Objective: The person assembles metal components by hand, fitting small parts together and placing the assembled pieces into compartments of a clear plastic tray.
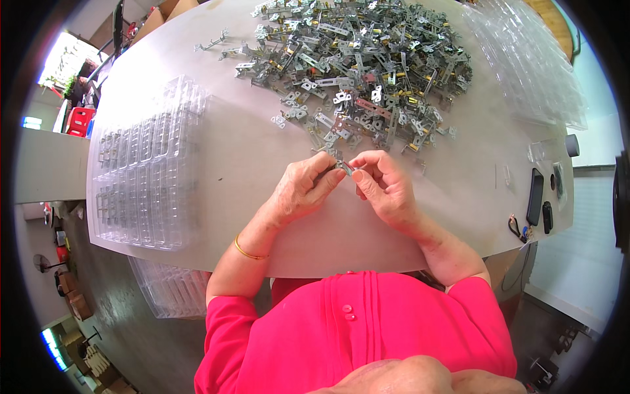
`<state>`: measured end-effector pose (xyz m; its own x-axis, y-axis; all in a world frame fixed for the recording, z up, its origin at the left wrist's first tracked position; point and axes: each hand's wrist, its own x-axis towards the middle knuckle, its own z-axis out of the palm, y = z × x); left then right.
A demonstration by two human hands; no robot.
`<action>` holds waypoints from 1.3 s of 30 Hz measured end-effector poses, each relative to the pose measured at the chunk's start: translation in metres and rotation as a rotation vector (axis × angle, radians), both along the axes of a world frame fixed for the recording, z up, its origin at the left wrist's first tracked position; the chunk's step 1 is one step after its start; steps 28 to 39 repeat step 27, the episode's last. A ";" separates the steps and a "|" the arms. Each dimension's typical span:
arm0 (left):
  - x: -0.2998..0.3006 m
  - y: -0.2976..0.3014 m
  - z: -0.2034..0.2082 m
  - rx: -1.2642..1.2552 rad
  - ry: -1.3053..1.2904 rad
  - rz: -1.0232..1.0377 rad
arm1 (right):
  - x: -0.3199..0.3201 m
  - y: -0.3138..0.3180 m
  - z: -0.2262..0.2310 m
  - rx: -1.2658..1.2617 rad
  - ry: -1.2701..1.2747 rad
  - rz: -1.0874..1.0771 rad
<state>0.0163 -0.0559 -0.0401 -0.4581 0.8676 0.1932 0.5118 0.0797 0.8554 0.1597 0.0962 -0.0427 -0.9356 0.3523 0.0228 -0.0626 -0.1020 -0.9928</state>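
Observation:
Between my two hands, just in front of a big heap of metal brackets [367, 72], is a small metal bracket [346, 167]. My left hand [305, 184] pinches it between thumb and forefinger. From the other side, the thumb and curled fingers of my right hand [384, 187] close on the same piece. Most of the bracket is covered by my fingertips. The heaped parts are silvery, some with yellow or reddish bits.
A stack of clear plastic trays [154, 164], with brackets in some slots, stands on the left of the table [315, 253]. More clear trays [525, 59] lie at the far right. A phone [534, 197] and a key fob [547, 217] rest near the right edge. Other trays [172, 289] sit below the left edge.

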 end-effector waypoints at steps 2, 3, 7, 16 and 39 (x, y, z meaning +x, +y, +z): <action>0.001 0.000 -0.001 0.017 0.019 0.000 | -0.001 0.002 -0.007 0.291 0.062 -0.037; 0.002 0.000 -0.003 0.033 0.038 0.001 | -0.002 0.003 -0.006 0.291 0.063 -0.034; 0.001 0.000 -0.008 0.007 0.045 -0.017 | -0.004 0.006 -0.006 0.501 0.193 -0.106; -0.007 -0.004 0.005 0.034 -0.839 0.038 | 0.000 0.006 0.005 -0.042 0.024 -0.117; -0.010 -0.004 0.000 0.044 -0.985 0.006 | -0.001 0.003 0.001 -0.018 -0.075 -0.013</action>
